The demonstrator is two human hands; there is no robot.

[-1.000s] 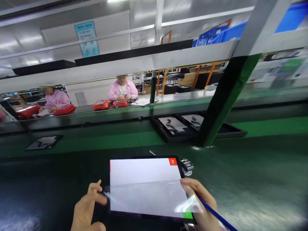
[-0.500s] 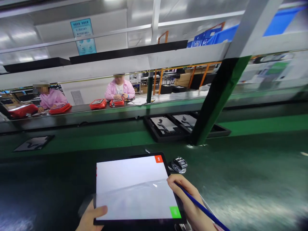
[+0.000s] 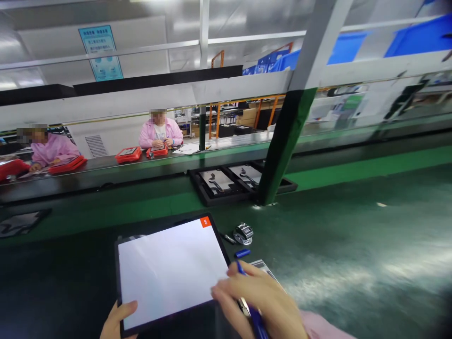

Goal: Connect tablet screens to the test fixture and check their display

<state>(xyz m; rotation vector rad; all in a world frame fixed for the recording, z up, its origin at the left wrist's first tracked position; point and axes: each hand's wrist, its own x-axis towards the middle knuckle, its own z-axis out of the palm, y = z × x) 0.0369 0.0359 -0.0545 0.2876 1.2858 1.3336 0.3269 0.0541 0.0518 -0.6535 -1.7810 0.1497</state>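
Note:
A tablet [image 3: 169, 268] with a lit white screen and a black border is tilted in front of me, a red square showing at its upper right corner. My left hand [image 3: 118, 320] grips its lower left corner, thumb over the screen edge. Over the lower right corner is my right hand [image 3: 261, 296], somewhat blurred, closed around a blue pen [image 3: 257, 322]. A shiny metal piece shows beside the pen between the fingers; its kind is unclear. The right hand covers that corner of the screen.
Right of the tablet lie a blue cap [image 3: 242, 253], a metal tally counter [image 3: 243, 233] and a partly covered flat sheet [image 3: 263, 267]. A black tray [image 3: 208, 200] with panels stands beside a slanted post [image 3: 286, 146]. Two people in pink [image 3: 160, 132] sit across with red stacks [image 3: 127, 155].
My view has turned right, shifting the scene leftward. My right hand has moved in over the tablet's lower right corner, hiding where the green square was. The tablet is tilted more.

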